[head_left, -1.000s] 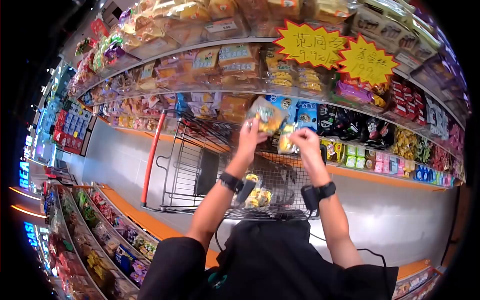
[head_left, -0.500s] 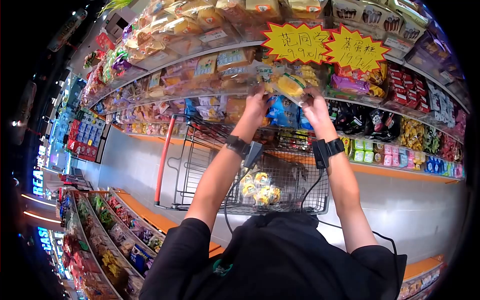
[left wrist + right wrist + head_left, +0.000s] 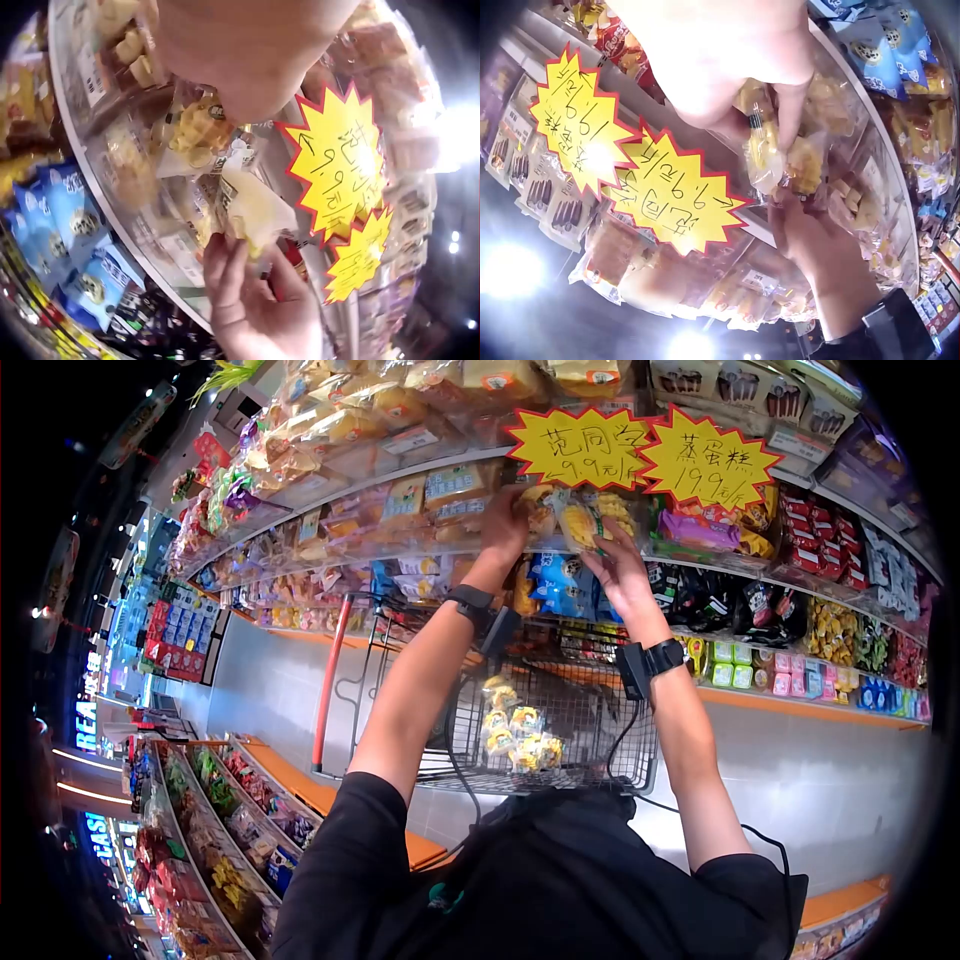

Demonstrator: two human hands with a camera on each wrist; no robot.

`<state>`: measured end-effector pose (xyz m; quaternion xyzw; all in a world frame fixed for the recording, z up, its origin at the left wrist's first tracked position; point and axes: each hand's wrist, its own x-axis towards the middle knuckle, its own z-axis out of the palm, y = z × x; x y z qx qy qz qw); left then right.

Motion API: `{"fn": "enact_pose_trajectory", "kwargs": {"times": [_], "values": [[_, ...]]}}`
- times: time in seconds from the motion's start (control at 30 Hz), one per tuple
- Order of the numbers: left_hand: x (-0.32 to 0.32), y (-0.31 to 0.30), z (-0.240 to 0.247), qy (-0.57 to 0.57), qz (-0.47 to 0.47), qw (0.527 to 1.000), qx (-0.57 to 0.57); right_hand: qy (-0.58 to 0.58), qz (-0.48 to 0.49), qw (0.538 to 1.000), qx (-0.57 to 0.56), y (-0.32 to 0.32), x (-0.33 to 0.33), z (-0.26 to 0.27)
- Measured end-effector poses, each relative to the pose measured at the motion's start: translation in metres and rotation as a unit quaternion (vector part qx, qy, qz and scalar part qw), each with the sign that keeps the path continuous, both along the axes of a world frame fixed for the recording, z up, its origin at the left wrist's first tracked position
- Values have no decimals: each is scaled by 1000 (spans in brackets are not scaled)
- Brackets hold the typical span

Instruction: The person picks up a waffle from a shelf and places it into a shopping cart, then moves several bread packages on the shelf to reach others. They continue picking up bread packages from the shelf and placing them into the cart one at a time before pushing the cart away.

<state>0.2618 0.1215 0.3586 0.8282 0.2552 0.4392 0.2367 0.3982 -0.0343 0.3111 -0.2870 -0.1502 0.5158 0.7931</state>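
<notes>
My right hand [image 3: 622,572] pinches a clear packet of yellow bread [image 3: 580,526] between thumb and fingers, at the middle shelf. In the left wrist view this packet [image 3: 255,210] is tilted, its pale side showing. Beside it, my left hand [image 3: 507,527] reaches in at the shelf front, with another clear packet of yellow pieces [image 3: 807,165] at its fingertips. The right wrist view shows the left thumb and fingers [image 3: 789,214] gripping near this packet's lower end, right next to the first packet. More clear packets [image 3: 127,161] lie on the shelf around both hands.
Two yellow starburst price signs [image 3: 580,448] hang just above the hands. Blue packets [image 3: 560,582] fill the shelf below. A wire shopping cart [image 3: 610,735] stands beneath my arms, with several yellow packets [image 3: 525,738] inside. A wrist cable [image 3: 625,740] hangs over it.
Both hands rose from above the cart to the middle shelf with the packets. Since half a second ago, the left hand has gone further in and the right-hand packet has turned more upright.
</notes>
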Motion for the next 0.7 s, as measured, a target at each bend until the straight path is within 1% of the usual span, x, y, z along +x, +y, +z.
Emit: {"fn": "enact_pose_trajectory", "kwargs": {"times": [0.07,0.1,0.17,0.2,0.3,0.37,0.4,0.47,0.5,0.53,0.63,0.67,0.7], "values": [[8,4,6,17,8,998,56,9,5,1000,1,-1,5,2],[12,6,12,85,22,992,96,14,8,1000,0,-3,6,3],[21,11,28,216,52,960,171,23,-3,999,26,-5,10,-2],[22,15,32,226,33,955,191,26,-9,999,40,-6,12,0],[29,33,30,315,8,928,197,-32,3,999,33,-13,16,7],[35,48,19,220,3,928,300,-66,9,997,27,-12,18,3],[37,47,19,172,0,922,347,-95,-4,995,9,-13,18,2],[34,48,20,211,24,908,362,-167,-44,984,-39,-13,17,3],[33,44,23,230,37,900,370,-210,-73,973,-69,-13,18,5],[35,39,23,233,77,893,377,-276,-112,950,-91,-10,19,2],[30,28,25,164,59,907,382,-415,-160,887,-120,1,31,-5],[30,26,17,163,56,942,287,-397,-192,893,-88,6,31,-7],[34,27,9,157,53,968,191,-425,-197,876,-113,6,32,0]]}}
